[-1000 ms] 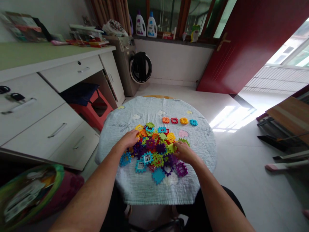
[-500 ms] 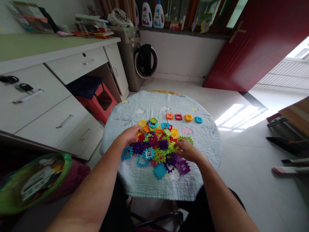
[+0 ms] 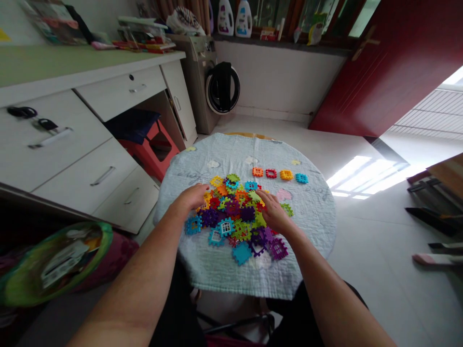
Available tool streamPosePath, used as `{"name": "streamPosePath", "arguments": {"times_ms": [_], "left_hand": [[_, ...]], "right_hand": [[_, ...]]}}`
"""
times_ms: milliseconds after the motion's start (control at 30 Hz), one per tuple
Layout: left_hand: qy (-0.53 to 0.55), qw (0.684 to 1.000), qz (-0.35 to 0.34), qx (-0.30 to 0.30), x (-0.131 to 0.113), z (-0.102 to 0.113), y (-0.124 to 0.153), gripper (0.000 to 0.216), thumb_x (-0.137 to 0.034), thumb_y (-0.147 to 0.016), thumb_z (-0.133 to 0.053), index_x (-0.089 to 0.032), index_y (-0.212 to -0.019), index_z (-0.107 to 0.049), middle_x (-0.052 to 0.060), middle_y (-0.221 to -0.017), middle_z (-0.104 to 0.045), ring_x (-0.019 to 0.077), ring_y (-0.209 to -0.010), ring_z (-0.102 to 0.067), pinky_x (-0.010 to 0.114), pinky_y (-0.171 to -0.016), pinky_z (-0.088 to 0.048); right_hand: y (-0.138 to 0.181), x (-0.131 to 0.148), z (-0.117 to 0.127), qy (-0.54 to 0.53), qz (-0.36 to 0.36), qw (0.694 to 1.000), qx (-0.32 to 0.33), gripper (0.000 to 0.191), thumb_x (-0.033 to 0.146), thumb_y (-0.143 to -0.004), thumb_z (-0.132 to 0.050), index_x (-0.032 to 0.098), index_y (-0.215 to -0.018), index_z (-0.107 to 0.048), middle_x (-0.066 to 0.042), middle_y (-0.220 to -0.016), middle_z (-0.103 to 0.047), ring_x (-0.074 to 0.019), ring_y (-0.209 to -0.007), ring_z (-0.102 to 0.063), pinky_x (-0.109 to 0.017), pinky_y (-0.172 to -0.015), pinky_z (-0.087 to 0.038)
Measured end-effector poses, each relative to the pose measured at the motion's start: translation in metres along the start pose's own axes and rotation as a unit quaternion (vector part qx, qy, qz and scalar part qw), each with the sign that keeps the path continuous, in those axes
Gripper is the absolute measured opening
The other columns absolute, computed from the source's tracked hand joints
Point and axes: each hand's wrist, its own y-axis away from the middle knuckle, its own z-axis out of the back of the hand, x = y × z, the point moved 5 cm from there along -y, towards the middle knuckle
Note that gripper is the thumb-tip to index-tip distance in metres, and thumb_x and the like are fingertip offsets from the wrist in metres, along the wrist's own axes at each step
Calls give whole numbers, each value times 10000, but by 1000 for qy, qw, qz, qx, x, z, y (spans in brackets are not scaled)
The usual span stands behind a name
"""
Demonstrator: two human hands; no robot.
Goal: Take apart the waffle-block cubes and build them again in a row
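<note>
A heap of coloured plastic interlocking tiles (image 3: 235, 212) lies in the middle of a small round table under a pale blue cloth (image 3: 224, 159). My left hand (image 3: 191, 196) rests palm down on the heap's left edge, fingers together and flat. My right hand (image 3: 273, 212) lies over the heap's right side, fingers stretched toward the yellow and red tiles. Beyond the heap stands a row of orange, red, yellow and blue square tiles (image 3: 280, 174). Loose blue and purple tiles (image 3: 241, 253) lie at the near edge.
A white desk with drawers (image 3: 83, 144) runs along the left, a red stool (image 3: 148, 149) beneath it. A washing machine (image 3: 213, 82) stands at the back, a dark red door (image 3: 390, 62) to the right. A green-rimmed bag (image 3: 54, 260) sits at my left.
My right hand has moved up and left across the heap, from its right edge toward the middle. The left hand has stayed on the left side. The camera has tilted slightly.
</note>
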Motion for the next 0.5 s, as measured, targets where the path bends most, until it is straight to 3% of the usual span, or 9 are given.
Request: {"name": "streamPosePath", "arguments": {"times_ms": [67,167,500], "left_hand": [[13,1000,-1,4,-1,0,1,570,-104,-668,-579,-193,-1230,-547,100,-1247,-606,220,-1089,-598,281,-921,-450],[36,999,-11,5,-5,1,4,536,-122,-678,-583,-208,-1206,-564,85,-1210,-640,225,-1082,-605,295,-924,-450],[24,1000,-17,9,-10,3,6,447,-199,-776,-546,-182,-1222,-564,107,-1258,-619,219,-1125,-593,292,-958,-437]], "right_hand": [[-4,2,-11,5,14,1000,6,776,-14,-701,-375,166,-1454,-312,-110,-1500,-370,-205,-1364,-318,-418,-1106,-268],[-9,-2,-23,9,-5,1000,26,754,-15,-733,-362,151,-1465,-294,-125,-1461,-418,-219,-1293,-390,-397,-1056,-327],[-8,-9,-17,30,-75,995,62,477,124,-764,-514,152,-1239,-535,-120,-1130,-555,-218,-1056,-528,-321,-951,-387]]}}
